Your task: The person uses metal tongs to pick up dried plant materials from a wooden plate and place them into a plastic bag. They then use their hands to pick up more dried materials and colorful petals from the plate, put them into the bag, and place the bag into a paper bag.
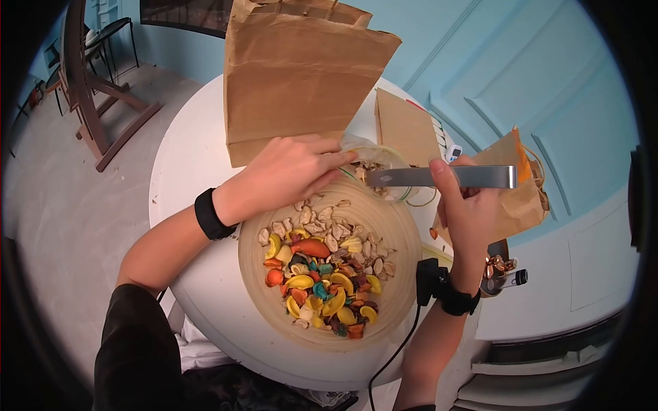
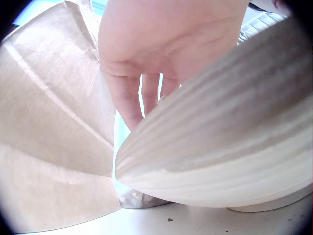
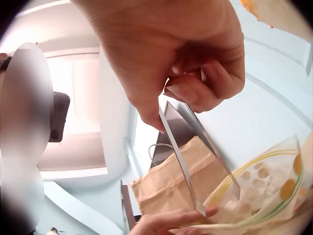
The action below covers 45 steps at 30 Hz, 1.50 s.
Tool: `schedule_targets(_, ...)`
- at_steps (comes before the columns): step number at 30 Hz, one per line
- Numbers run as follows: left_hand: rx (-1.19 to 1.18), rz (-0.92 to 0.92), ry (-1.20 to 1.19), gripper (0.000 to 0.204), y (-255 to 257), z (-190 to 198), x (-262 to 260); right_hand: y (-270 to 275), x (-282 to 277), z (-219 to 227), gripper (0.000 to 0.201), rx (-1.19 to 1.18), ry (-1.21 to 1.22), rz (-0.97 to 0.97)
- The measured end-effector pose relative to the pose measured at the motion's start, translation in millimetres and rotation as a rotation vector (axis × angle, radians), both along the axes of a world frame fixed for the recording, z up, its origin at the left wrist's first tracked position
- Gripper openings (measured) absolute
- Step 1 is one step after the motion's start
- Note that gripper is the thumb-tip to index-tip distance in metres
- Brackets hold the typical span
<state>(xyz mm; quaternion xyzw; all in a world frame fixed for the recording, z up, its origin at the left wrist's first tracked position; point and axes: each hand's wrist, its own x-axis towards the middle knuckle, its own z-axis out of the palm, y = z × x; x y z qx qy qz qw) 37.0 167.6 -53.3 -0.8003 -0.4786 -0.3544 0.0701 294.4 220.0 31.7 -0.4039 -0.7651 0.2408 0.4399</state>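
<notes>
My right hand (image 1: 469,216) grips metal tongs (image 1: 480,177), whose tips reach into the mouth of a clear zip bag (image 3: 266,188). Pale dried pieces (image 1: 370,166) show inside that bag. At its rim, my left hand (image 1: 288,168) pinches the bag's edge. Below lies a wide wooden bowl (image 1: 404,294) holding dried potpourri: pale pieces (image 1: 332,241) toward the back, and yellow, orange and teal ones (image 1: 336,301) in front. In the left wrist view the bowl's outer side hides part of the left fingers (image 2: 129,100).
A tall brown paper bag (image 1: 295,82) stands behind the bowl on the round white table (image 1: 181,157). Farther right are a flat brown packet (image 1: 408,127), a small white-and-blue device (image 1: 453,153) and a crumpled paper bag (image 1: 517,205). A black cable (image 1: 394,356) hangs from the right wrist.
</notes>
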Motion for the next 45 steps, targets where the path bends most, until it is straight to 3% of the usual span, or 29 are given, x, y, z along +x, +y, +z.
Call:
schedule_targets(6, -0.037, 0.017, -0.024, 0.038, 0, -2, -2, -17, -18, -2, 0.041, -0.123, -0.073, 0.076)
schedule_targets(15, -0.033, 0.030, -0.018, 0.037, 1, -2, -3, 4, -32, -37, 0.040, 0.053, -0.329, 0.045)
schedule_targets(18, -0.038, 0.030, -0.016, 0.037, 1, -2, -3, 2, -35, -38, 0.042, -0.035, -0.355, 0.051)
schedule_targets(27, -0.045, 0.027, -0.009, 0.035, 1, -2, -3, 5, -30, -40, 0.038, 0.015, -0.303, 0.083)
schedule_targets(30, -0.033, 0.026, -0.007, 0.034, 2, -3, -3, 2, -21, -25, 0.038, -0.098, -0.271, 0.092)
schedule_targets(35, -0.031, 0.019, -0.005, 0.033, 1, -2, -2, -9, -1, 10, 0.041, -0.228, -0.001, 0.100)
schedule_targets(37, -0.025, 0.013, -0.001, 0.033, 1, -2, -2, -10, 0, 12, 0.043, -0.165, 0.084, 0.066)
schedule_targets(40, -0.020, 0.013, 0.006, 0.033, 1, -2, -2, -2, 0, 5, 0.045, 0.031, -0.044, -0.038)
schedule_targets(45, -0.015, 0.003, -0.002, 0.032, 1, -3, -2, -11, -3, 7, 0.045, -0.075, -0.059, 0.001)
